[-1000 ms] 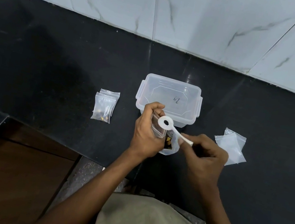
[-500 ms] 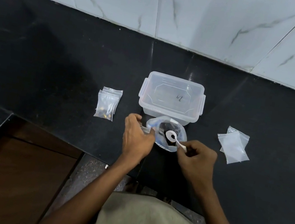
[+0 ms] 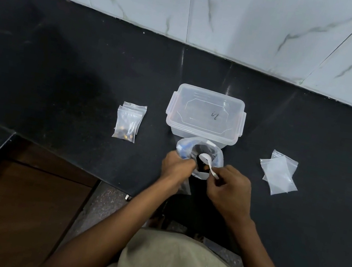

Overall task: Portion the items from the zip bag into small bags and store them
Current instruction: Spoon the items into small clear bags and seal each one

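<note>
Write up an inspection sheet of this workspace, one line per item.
Surface: black countertop, glossy, against the wall.
Job's things: open zip bag in front of the lidded clear container; white spoon dips into it; filled small bags on the left, empty small bags on the right.
Clutter: nothing seen.
Grippers: left hand grips the zip bag's rim; right hand pinches the spoon handle.
Cables: nothing seen.
Surroundings: white marble-look wall tiles; brown wooden panel below the counter.

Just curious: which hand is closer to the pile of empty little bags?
Right. The right hand holds the spoon just left of the empty bags; the left hand grips the zip bag farther left.
</note>
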Tool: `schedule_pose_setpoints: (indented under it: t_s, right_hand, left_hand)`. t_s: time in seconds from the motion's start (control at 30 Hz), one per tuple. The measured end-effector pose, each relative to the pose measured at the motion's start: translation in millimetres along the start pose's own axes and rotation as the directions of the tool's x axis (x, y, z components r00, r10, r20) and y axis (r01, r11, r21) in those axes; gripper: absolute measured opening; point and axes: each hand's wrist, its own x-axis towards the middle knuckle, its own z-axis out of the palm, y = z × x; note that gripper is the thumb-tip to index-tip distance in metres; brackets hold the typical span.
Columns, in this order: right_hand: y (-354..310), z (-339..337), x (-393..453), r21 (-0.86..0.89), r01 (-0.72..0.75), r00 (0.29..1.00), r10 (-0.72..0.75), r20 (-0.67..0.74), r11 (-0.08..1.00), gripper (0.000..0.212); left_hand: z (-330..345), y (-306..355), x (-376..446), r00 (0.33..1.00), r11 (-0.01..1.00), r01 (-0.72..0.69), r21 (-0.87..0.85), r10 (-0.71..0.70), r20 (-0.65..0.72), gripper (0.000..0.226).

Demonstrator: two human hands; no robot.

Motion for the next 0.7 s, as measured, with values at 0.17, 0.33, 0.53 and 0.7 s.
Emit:
schedule_pose_setpoints:
  t_s: [0.17,0.33,0.53,0.7]
  right_hand:
    - [2,3,-3,-0.157,0.006,0.998,0.003,0.055,0.988,0.009]
    - [6,2,-2,-0.05,-0.097,0.995,0.099,0.034,0.994,0.009]
    - [-2,-2,2,0.24,-0.358,0.934,0.349,0.081,0.902,0.009]
    - [2,-6,7,0.464,-0.66,0.733,0.642,0.224,0.591,0.018]
  left_hand:
    - [3,-1,-2,0.999,0.997,-0.04,0.065,0.04,-0.001,0.019]
    - [4,3,-4,0.999,0.998,-0.036,0.05,0.035,0.019,0.02]
    - [8,2,-6,0.996,0.998,-0.063,-0.001,0.063,0.059,0.014]
    - [6,-1,-6,0.994,0.996,-0.079,-0.05,0.083,0.077,0.008]
